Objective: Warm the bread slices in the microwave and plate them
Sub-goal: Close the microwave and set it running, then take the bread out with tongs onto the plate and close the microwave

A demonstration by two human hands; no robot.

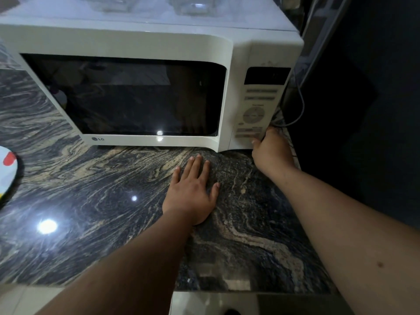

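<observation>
Right hand at the microwave keypad corner, thumb pressing, grip unclear.
Left hand flat, relaxed on tabletop before it, likely bracing.

White LG microwave stands upright on the marbled countertop, door closed, dark window, interior contents not discernible.

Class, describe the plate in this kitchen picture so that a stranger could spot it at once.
Start at the white microwave on the dark marbled counter. Follow the counter to the far left edge of the view, where the plate lies partly cut off. It is the only pale, round thing there, with a red mark on it.
</observation>
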